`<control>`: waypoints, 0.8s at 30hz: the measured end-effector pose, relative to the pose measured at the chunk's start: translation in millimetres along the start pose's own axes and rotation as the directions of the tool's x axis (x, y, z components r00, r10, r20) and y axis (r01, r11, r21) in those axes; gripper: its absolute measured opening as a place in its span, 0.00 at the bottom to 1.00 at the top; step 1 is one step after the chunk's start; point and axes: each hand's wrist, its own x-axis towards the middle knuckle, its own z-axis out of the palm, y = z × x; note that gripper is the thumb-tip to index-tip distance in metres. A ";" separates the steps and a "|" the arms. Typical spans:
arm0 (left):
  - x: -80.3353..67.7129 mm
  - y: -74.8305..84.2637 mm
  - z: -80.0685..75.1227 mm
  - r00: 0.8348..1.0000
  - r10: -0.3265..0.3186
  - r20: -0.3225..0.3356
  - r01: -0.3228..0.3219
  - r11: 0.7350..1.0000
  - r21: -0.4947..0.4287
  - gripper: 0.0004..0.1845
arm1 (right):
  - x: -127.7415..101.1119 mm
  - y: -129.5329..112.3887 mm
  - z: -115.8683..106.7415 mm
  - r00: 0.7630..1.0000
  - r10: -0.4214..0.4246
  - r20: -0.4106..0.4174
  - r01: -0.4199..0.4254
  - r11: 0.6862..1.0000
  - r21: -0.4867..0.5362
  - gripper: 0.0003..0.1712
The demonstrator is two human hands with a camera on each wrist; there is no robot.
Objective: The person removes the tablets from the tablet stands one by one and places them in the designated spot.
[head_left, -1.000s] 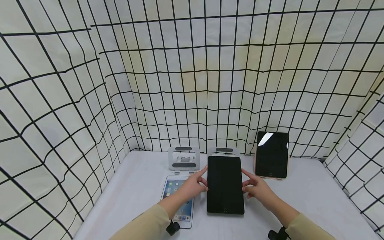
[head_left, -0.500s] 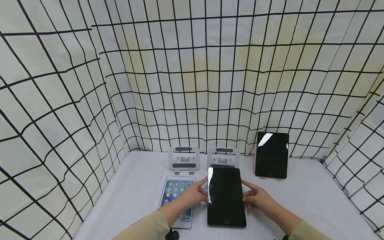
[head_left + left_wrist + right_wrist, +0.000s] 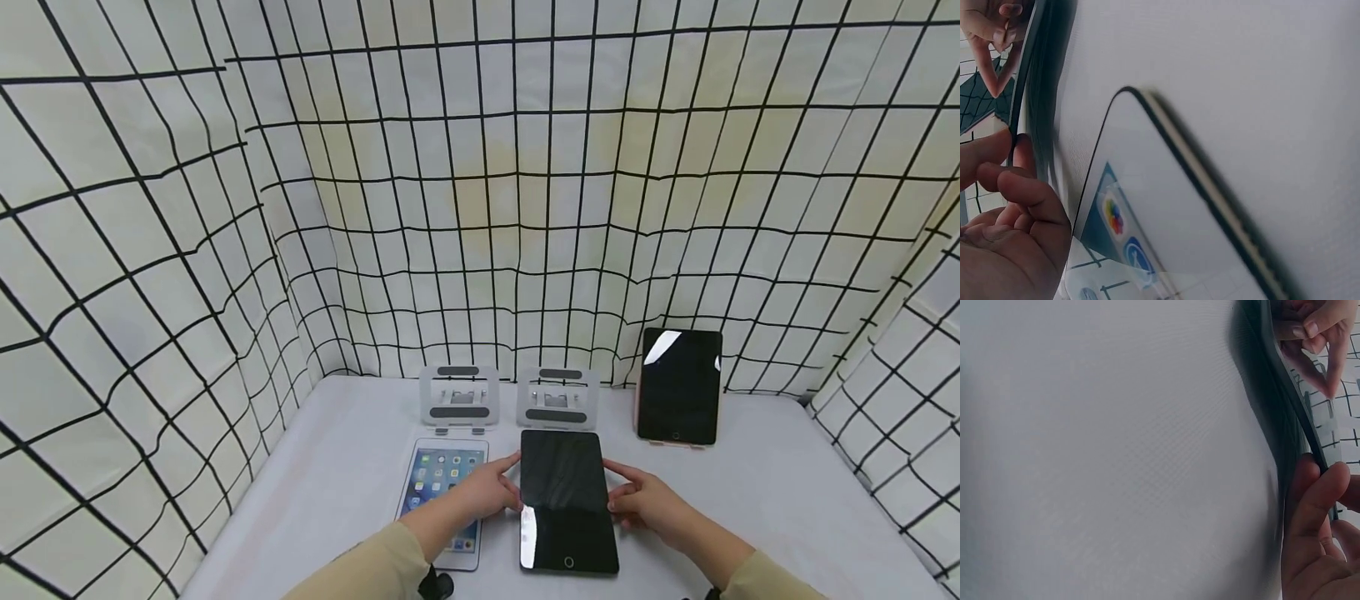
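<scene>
A black tablet (image 3: 567, 500) with a dark screen lies nearly flat, low over the white table (image 3: 750, 500), held between both hands. My left hand (image 3: 489, 490) pinches its left edge and my right hand (image 3: 637, 498) pinches its right edge. In the left wrist view the left fingers (image 3: 1016, 206) curl against the tablet's thin edge (image 3: 1027, 94). The right wrist view shows the right thumb (image 3: 1313, 500) on the dark edge (image 3: 1285, 400), with a shadow beneath it. Behind the tablet stands a bare silver stand (image 3: 558, 398).
A white tablet (image 3: 442, 493) with a lit screen lies flat just left of my left hand, also seen in the left wrist view (image 3: 1166, 206). A second silver stand (image 3: 459, 400) is behind it. Another dark tablet (image 3: 679, 386) leans upright at back right. Grid-patterned cloth walls (image 3: 480, 208) enclose the table.
The black tablet has come off the middle stand, tipped down toward flat and moved nearer to me, both hands following. The stand behind it now shows fully.
</scene>
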 end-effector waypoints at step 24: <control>12.6 6.5 3.3 0.984 -0.172 0.044 0.167 0.981 0.099 0.41 | 1.9 -6.7 -0.9 0.995 0.098 -0.030 -0.100 0.991 -0.091 0.41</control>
